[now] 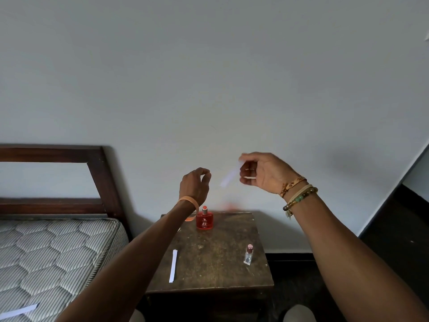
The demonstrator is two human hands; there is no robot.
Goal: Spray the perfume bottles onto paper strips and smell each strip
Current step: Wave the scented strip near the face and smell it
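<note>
My right hand (262, 174) is raised in front of the wall and pinches one end of a white paper strip (229, 175), which slants down to the left and looks blurred. To its left, my left hand (194, 185) hovers with its fingers curled and thumb near the forefinger; nothing shows in it. Below that hand, a red perfume bottle (204, 220) stands uncapped at the back of the small wooden table (216, 273). A small clear bottle with a pink cap (248, 254) stands near the table's right edge. Another white strip (173, 266) lies on the table's left side.
A mattress (53, 254) with a dark wooden headboard (102, 180) lies to the left, with one more white strip (19, 311) on it. A faint reddish blur (229, 206) shows at the table's back edge. The wall is close behind, and dark floor lies to the right.
</note>
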